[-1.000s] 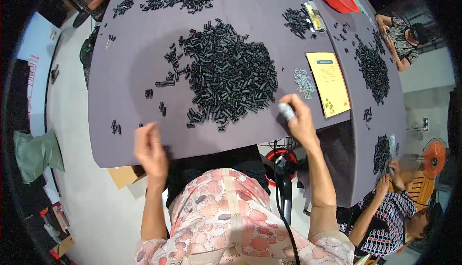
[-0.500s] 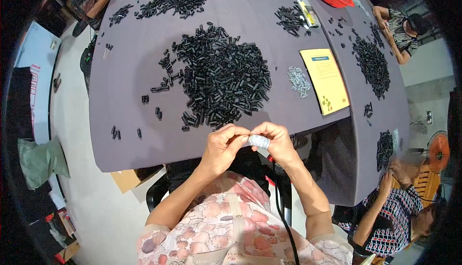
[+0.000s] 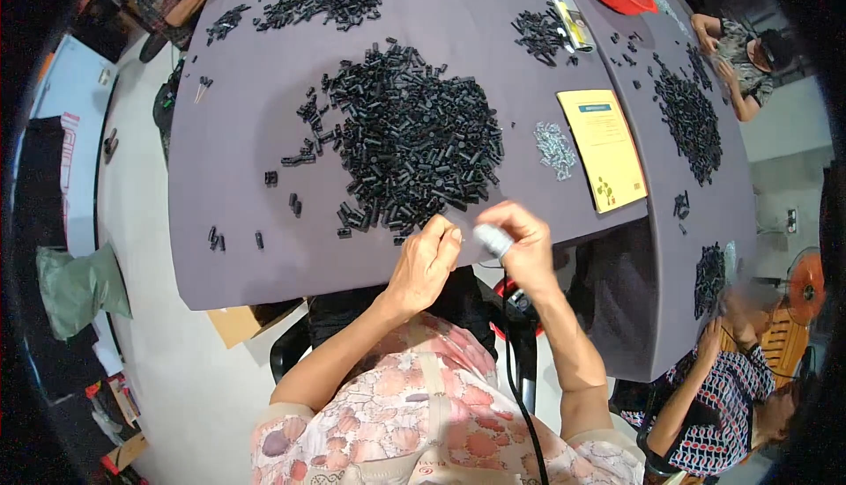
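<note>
Hands near each other, just apart, over the near edge of a table under grey-purple cloth. Left hand: fingers curled in, thumb drawn toward the index; cannot tell what, if anything, is pinched. Right hand: blurred, fingers bent; a pale grey, stubby cylindrical piece at its fingertips, on the side facing the left hand. Worn or gripped, cannot tell. Large heap of short black cylindrical pieces just beyond both hands. Right of heap: small pile of shiny, pale bits, beside a yellow booklet.
</note>
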`<move>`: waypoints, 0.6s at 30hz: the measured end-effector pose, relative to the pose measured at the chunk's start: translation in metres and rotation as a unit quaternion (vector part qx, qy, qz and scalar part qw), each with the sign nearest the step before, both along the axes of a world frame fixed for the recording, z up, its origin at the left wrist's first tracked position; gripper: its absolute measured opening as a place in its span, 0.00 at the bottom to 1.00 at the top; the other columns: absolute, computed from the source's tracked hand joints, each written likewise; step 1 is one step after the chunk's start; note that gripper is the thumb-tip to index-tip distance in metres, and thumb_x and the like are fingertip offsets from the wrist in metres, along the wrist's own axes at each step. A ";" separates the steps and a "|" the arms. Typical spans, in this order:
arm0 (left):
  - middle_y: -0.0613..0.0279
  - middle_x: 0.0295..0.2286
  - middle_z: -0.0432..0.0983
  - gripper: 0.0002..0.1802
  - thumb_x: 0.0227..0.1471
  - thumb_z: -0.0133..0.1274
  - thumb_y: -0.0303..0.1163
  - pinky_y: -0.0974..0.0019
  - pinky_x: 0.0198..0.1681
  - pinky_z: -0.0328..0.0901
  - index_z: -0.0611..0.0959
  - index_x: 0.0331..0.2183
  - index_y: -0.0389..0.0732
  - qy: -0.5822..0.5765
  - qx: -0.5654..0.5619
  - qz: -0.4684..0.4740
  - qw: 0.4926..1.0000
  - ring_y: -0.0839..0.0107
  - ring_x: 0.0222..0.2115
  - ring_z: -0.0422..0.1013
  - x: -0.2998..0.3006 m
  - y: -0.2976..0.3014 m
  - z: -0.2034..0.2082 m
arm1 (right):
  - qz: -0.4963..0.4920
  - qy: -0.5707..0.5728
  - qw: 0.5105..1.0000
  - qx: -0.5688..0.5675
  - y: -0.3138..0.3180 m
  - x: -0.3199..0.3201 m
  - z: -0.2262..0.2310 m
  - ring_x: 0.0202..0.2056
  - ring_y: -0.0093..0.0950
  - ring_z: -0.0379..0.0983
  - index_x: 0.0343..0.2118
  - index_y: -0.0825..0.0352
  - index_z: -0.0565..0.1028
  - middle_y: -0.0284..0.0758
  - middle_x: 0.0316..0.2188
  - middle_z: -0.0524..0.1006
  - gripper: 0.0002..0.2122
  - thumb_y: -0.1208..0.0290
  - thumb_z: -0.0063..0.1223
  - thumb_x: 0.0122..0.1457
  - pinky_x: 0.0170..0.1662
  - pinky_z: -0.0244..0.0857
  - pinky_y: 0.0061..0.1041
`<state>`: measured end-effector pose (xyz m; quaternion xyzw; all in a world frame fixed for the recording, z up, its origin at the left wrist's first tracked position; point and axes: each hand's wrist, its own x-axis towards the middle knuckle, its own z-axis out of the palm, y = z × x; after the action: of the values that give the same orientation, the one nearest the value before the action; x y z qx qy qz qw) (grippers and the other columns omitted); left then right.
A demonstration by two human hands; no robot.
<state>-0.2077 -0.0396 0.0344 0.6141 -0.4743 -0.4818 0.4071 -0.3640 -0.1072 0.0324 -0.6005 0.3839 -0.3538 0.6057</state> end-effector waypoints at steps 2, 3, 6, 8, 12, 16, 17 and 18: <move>0.68 0.17 0.67 0.13 0.59 0.40 0.36 0.72 0.23 0.59 0.69 0.27 0.37 0.019 0.028 0.053 0.998 0.81 0.19 0.62 0.005 0.003 0.006 | -0.060 0.137 0.975 -0.162 -0.024 -0.009 -0.004 0.33 0.24 0.72 0.33 0.69 0.75 0.33 0.31 0.77 0.08 0.84 0.52 0.48 0.39 0.66 0.22; 0.68 0.17 0.67 0.14 0.59 0.40 0.37 0.72 0.23 0.59 0.70 0.27 0.37 0.053 0.028 0.061 0.996 0.81 0.19 0.62 0.005 0.002 0.007 | -0.095 0.185 0.946 -0.247 -0.038 -0.018 -0.005 0.33 0.31 0.73 0.33 0.69 0.75 0.38 0.30 0.76 0.10 0.85 0.50 0.46 0.40 0.66 0.26; 0.66 0.17 0.66 0.16 0.59 0.41 0.40 0.70 0.25 0.61 0.71 0.28 0.37 0.079 0.018 0.066 0.995 0.78 0.20 0.64 0.010 -0.003 0.005 | -0.094 0.370 0.836 -0.395 -0.068 -0.043 -0.013 0.36 0.43 0.69 0.37 0.68 0.73 0.42 0.31 0.72 0.17 0.89 0.46 0.41 0.39 0.64 0.35; 0.67 0.17 0.66 0.16 0.59 0.42 0.40 0.70 0.25 0.61 0.70 0.27 0.37 0.080 0.003 0.077 0.994 0.78 0.20 0.63 0.017 -0.002 0.004 | -0.074 0.392 0.803 -0.442 -0.076 -0.046 -0.016 0.37 0.42 0.69 0.36 0.70 0.72 0.42 0.33 0.71 0.20 0.92 0.44 0.37 0.41 0.64 0.34; 0.69 0.17 0.64 0.14 0.59 0.43 0.37 0.72 0.24 0.59 0.69 0.26 0.38 0.085 -0.045 0.120 0.988 0.81 0.19 0.60 0.025 0.001 0.004 | -0.080 0.383 0.793 -0.467 -0.077 -0.033 -0.017 0.43 0.42 0.67 0.36 0.69 0.73 0.42 0.40 0.71 0.21 0.92 0.44 0.36 0.47 0.61 0.36; 0.71 0.17 0.63 0.13 0.59 0.44 0.36 0.74 0.23 0.58 0.69 0.26 0.39 0.106 -0.073 0.129 0.983 0.82 0.19 0.59 0.033 0.003 0.000 | -0.062 0.281 0.864 -0.413 -0.044 0.005 0.011 0.41 0.38 0.69 0.35 0.69 0.74 0.42 0.39 0.72 0.14 0.87 0.50 0.43 0.45 0.63 0.32; 0.71 0.17 0.63 0.13 0.59 0.44 0.36 0.74 0.23 0.57 0.69 0.26 0.39 0.112 -0.069 0.124 0.983 0.82 0.19 0.59 0.035 0.004 0.002 | -0.014 0.228 0.896 -0.382 -0.031 0.022 0.029 0.37 0.34 0.71 0.36 0.69 0.74 0.40 0.36 0.73 0.12 0.85 0.49 0.45 0.41 0.65 0.28; 0.71 0.17 0.63 0.13 0.59 0.44 0.36 0.75 0.23 0.56 0.69 0.26 0.38 0.126 -0.078 0.124 0.981 0.83 0.19 0.59 0.037 0.005 0.001 | 0.028 0.172 0.935 -0.308 -0.018 0.035 0.033 0.34 0.31 0.71 0.35 0.69 0.74 0.38 0.34 0.73 0.12 0.84 0.49 0.46 0.38 0.65 0.24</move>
<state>-0.1709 -0.0341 0.0352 0.5687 -0.3761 -0.4625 0.5668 -0.3289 -0.1251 0.0658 -0.8197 0.3372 -0.3293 0.3255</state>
